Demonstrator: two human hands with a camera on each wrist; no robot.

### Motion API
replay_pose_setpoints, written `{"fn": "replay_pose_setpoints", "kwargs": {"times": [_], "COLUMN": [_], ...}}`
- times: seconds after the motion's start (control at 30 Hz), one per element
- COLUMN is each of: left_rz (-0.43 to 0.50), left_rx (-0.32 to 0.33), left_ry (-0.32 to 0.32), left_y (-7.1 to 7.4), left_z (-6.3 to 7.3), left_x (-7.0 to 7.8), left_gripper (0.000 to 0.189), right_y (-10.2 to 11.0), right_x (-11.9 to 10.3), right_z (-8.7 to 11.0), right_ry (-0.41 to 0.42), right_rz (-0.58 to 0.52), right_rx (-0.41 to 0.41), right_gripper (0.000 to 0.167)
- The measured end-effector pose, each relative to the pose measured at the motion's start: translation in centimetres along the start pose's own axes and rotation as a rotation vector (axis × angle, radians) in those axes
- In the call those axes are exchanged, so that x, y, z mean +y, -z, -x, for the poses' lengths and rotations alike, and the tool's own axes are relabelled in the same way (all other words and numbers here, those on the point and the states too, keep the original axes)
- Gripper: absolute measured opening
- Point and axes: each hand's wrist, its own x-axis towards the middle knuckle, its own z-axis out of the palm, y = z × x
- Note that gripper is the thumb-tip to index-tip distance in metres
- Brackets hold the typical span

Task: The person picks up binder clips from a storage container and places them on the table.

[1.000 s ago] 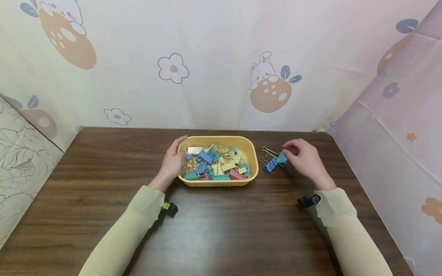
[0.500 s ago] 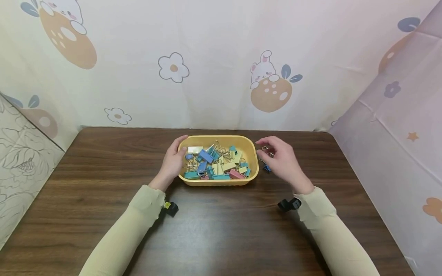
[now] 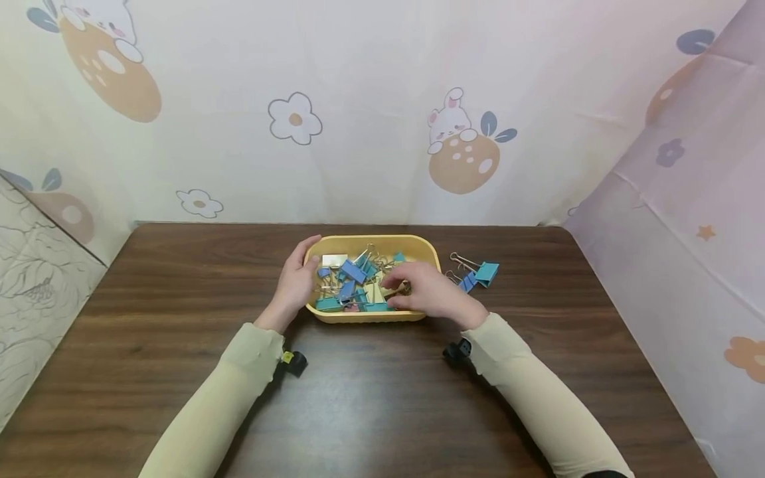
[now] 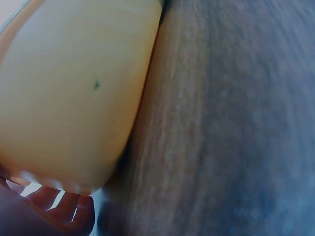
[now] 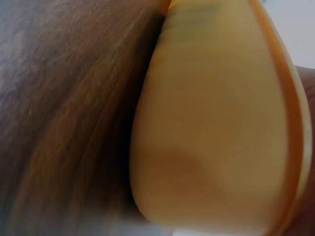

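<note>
Tray: shallow yellow plastic tray with rounded corners point(image 3: 370, 318), centre of the head view, on the dark wood-grain table point(image 3: 370, 398).
Clips inside: mixed-colour metal binder clips with wire handles point(image 3: 352, 271), heaped.
Left hand point(image 3: 294, 285): grip closed round the tray's left end.
Right hand point(image 3: 430, 292): over the tray's right half; grip spread, thumb and fingertips apart; contact with a clip unclear.
Clips outside: teal metal binder clip point(image 3: 487, 273) and blue metal binder clip point(image 3: 469, 282), right of centre.
Step (judged): selecting a clip from the heap.
Next move: calls for pinching one clip free of tangled handles, tray steadied.

Head view forward and down over table point(image 3: 370, 405), wrist views close up, sharing yellow tray point(image 4: 74, 113)
</note>
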Motion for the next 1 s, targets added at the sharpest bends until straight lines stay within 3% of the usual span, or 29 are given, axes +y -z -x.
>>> {"fn": "replay_pose_setpoints", "kwargs": {"times": [0.4,1.0], "left_rz": [-0.002,0.008], "left_rx": [0.004,-0.001], "left_ry": [0.004,0.004], "left_y": [0.1,0.1], "left_z": [0.1,0.1], "left_x": [0.2,0.2], "left_gripper": [0.043,0.044], "right_y": [-0.2,-0.4], "right_x": [-0.3,-0.5], "right_z": [-1.1,-1.2], "right_ry": [0.049,0.071], "right_rz": [0.085,0.159], "right_rx": [-0.112,-0.122], "right_gripper": [0.020,0.027]}}
